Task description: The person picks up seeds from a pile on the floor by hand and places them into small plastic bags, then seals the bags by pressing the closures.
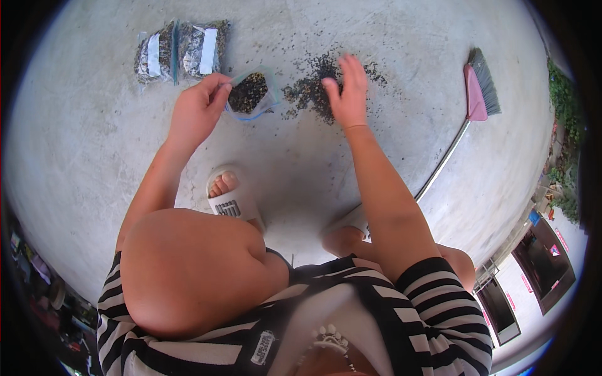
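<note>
1. Granules (pixel 318 94), dark, loose on the floor (pixel 295 156), left of and partly beneath the right hand (pixel 351 94), thumb spread from fingers.
2. Clear zip bag (pixel 271 99) farther left, rim pinched in left hand (pixel 200 105).

Filled bags (pixel 192 41): white labels (pixel 209 51), unreadable
Slipper strap (pixel 247 203): dark block lettering (pixel 226 208)
Striped shirt (pixel 175 352): printed white patch (pixel 263 348)
Wall (pixel 528 332) past right edge of floor (pixel 514 156): red signs (pixel 561 239), unreadable

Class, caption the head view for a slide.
Left hand holds an open bag of small bits; right hand at a scattered pile on the floor.
</note>
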`<move>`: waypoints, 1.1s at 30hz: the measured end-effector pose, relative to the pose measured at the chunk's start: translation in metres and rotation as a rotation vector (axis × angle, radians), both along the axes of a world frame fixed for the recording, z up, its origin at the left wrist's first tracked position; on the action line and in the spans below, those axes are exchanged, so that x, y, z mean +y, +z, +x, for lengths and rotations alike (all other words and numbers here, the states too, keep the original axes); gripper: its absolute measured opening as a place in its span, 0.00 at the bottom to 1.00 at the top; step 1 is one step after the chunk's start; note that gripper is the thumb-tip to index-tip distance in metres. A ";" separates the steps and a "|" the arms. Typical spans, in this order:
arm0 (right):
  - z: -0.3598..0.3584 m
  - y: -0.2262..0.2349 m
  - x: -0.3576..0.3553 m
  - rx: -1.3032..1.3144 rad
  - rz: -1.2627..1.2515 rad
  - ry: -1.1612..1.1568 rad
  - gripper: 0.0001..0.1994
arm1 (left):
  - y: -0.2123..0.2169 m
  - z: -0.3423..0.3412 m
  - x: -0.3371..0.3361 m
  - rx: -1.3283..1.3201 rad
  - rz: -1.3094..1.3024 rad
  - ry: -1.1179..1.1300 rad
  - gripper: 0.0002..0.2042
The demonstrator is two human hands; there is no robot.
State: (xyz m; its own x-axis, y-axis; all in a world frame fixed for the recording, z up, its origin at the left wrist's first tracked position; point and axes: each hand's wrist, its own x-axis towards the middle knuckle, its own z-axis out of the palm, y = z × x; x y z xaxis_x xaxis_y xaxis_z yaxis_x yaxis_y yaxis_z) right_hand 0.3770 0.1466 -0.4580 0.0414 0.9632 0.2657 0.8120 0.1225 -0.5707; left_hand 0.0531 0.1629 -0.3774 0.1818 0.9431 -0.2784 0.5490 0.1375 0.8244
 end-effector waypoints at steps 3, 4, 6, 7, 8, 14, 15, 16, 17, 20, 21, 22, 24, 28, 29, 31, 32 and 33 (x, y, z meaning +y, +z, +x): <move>-0.011 0.006 -0.004 -0.087 -0.029 0.292 0.27 | 0.000 0.003 0.001 -0.002 -0.027 -0.013 0.07; -0.007 0.002 -0.008 -0.135 -0.048 0.374 0.27 | 0.000 0.004 0.002 -0.001 -0.027 -0.011 0.07; -0.004 0.005 -0.008 -0.282 0.006 0.405 0.20 | 0.005 0.003 0.003 0.017 -0.018 -0.029 0.07; 0.002 0.002 -0.003 -0.277 0.006 0.408 0.20 | 0.007 0.002 0.005 0.022 -0.019 -0.026 0.07; 0.013 -0.003 0.004 -0.324 0.034 0.433 0.17 | 0.010 0.003 0.007 0.043 -0.002 -0.045 0.07; 0.032 0.002 0.032 -0.426 -0.142 0.602 0.06 | 0.006 0.007 0.007 0.041 -0.032 -0.050 0.07; 0.022 0.011 0.032 -0.367 -0.205 0.497 0.07 | 0.008 0.006 0.006 0.042 -0.011 -0.036 0.08; 0.011 0.021 0.033 -0.308 -0.270 0.393 0.08 | 0.008 0.006 0.006 0.055 -0.007 -0.027 0.08; -0.001 0.036 0.034 -0.300 -0.265 0.403 0.08 | 0.008 0.008 0.006 0.067 0.015 -0.033 0.07; -0.050 0.096 0.036 -0.005 -0.325 0.452 0.11 | 0.014 0.012 0.004 0.091 0.024 -0.039 0.07; -0.068 0.113 0.037 0.003 -0.325 0.499 0.11 | 0.015 0.014 0.003 0.098 0.013 -0.046 0.08; -0.085 0.120 0.040 -0.043 -0.333 0.574 0.10 | 0.015 0.013 0.002 0.098 0.014 -0.047 0.08; -0.115 0.118 0.039 -0.098 -0.338 0.641 0.09 | 0.012 0.014 0.000 0.090 0.076 -0.008 0.08; -0.119 0.107 0.028 -0.323 -0.139 0.726 0.05 | -0.002 0.016 0.007 0.089 0.108 0.026 0.09; -0.118 0.109 0.021 -0.304 -0.067 0.763 0.05 | 0.001 0.013 0.006 0.101 0.081 0.022 0.09; -0.103 0.110 0.010 -0.056 -0.073 0.639 0.06 | 0.002 0.007 0.002 0.119 0.048 0.023 0.09; -0.088 0.111 0.006 0.178 -0.073 0.501 0.07 | 0.005 0.006 0.000 0.121 0.062 0.020 0.09; -0.064 0.098 -0.001 0.151 -0.080 0.352 0.12 | 0.006 0.007 0.001 0.119 0.078 0.012 0.09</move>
State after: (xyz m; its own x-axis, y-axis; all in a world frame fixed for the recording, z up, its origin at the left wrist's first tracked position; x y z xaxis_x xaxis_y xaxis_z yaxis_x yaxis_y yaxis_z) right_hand 0.3126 0.1457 -0.3599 -0.2628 0.9428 0.2052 0.6346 0.3291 -0.6993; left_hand 0.0599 0.1640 -0.3710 0.1406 0.9647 -0.2227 0.6422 0.0823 0.7621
